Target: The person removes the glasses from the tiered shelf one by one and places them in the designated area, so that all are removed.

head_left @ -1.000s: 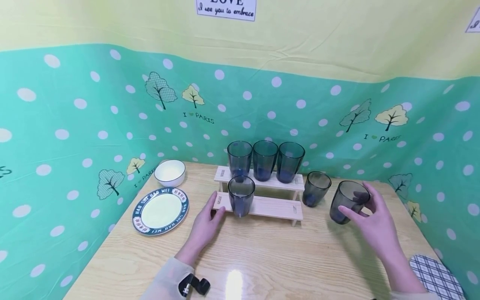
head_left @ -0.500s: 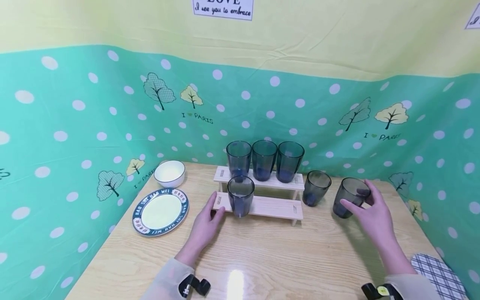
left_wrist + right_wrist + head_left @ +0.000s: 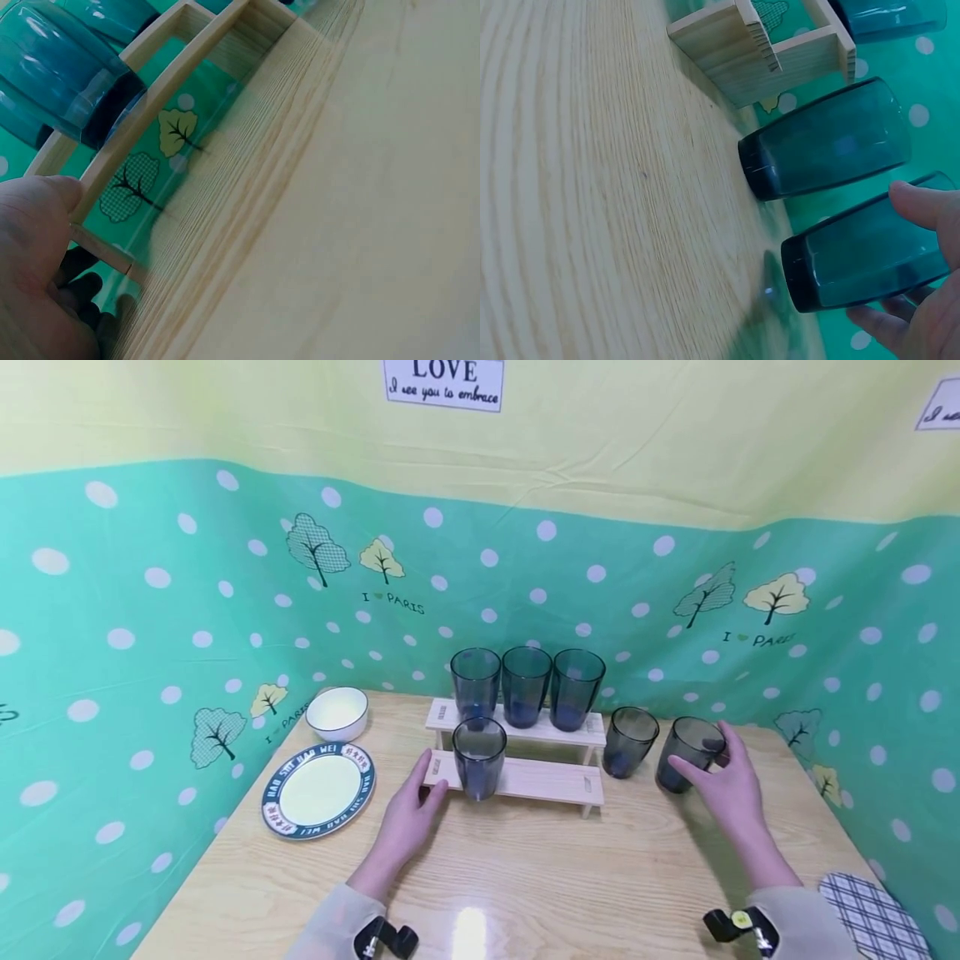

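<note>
My left hand [image 3: 405,818] grips the left end of the lower tier of a two-tier wooden shelf rack [image 3: 551,777], thumb on its front edge in the left wrist view. One smoky-grey tumbler [image 3: 478,764] stands on that tier. Three more tumblers line the upper tier, the middle one [image 3: 527,689] among them. At the right, my right hand [image 3: 729,793] holds a tumbler [image 3: 866,255] round its side, thumb on the near side and fingers beneath in the right wrist view. The held tumbler is upright, low at the table, beside another standing tumbler [image 3: 630,743].
A white bowl [image 3: 337,714] stands at the back left, behind a blue-rimmed plate [image 3: 318,789]. A checked cloth or mat [image 3: 873,910] lies at the right edge of the wooden table [image 3: 570,877]. Polka-dot fabric [image 3: 405,552] hangs close behind and along both sides.
The right hand has brought its tumbler down from a slightly tilted, raised position to upright at the table, then a little left towards its neighbour. The left hand stays on the rack.
</note>
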`<state>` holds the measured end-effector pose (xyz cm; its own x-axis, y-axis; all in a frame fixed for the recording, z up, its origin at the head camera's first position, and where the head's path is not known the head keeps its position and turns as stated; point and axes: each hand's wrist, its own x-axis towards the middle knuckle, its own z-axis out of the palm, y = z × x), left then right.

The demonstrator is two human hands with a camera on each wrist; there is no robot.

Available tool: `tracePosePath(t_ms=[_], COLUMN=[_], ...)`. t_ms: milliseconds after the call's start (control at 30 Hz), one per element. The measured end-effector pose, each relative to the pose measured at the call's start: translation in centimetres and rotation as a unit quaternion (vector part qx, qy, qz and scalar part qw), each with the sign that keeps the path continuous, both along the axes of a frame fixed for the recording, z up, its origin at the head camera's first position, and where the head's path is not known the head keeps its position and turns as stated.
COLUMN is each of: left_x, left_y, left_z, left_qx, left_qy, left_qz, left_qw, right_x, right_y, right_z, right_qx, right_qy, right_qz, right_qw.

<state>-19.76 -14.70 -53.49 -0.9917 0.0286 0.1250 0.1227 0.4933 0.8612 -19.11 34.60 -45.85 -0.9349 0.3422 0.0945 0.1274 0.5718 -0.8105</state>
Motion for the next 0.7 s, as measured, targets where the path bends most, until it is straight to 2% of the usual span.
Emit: tracePosePath(t_ms=[700], left_x=[0.1], left_y=[0.0], left_z=[0.1], left_qx=[-0.004], left_qy=[0.006], left_qz=[0.002], left_qw=[1.0], right_x=[-1.6], right_y=[-0.6], right_z=[-1.1], right_qx=[-0.008], right_qy=[0.01], right_qz=[0.007], right_qw=[1.0])
